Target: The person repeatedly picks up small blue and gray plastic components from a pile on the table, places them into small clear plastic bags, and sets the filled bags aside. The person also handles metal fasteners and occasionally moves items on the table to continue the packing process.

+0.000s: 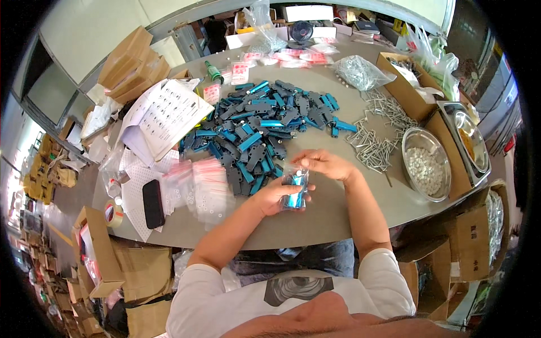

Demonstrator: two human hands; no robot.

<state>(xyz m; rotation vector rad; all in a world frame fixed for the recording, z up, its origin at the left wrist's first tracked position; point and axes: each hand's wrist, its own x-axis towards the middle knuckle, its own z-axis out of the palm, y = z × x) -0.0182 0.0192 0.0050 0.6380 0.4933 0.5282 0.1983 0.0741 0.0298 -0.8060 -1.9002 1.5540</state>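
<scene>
My left hand (271, 197) is closed around a small clear plastic bag (294, 188) with a shiny blue part inside. At the upper edge of that bag, the fingers of my right hand (328, 164) are bent together; a small pale bit shows near them. Whether that hand grips the bag's mouth or a small piece is too fine to tell. Just beyond both hands spreads a large pile of blue and dark grey plastic parts (248, 124). Flat clear bags with red closure strips (208, 186) lie left of my left forearm.
To the right lie loose metal pins (376, 141) and a steel bowl (414, 188) of white pieces. A black phone (153, 204), tape roll (114, 214) and printed papers (169, 118) are at left. Toward the back are a bag of small parts (360, 72) and a small fan (301, 32).
</scene>
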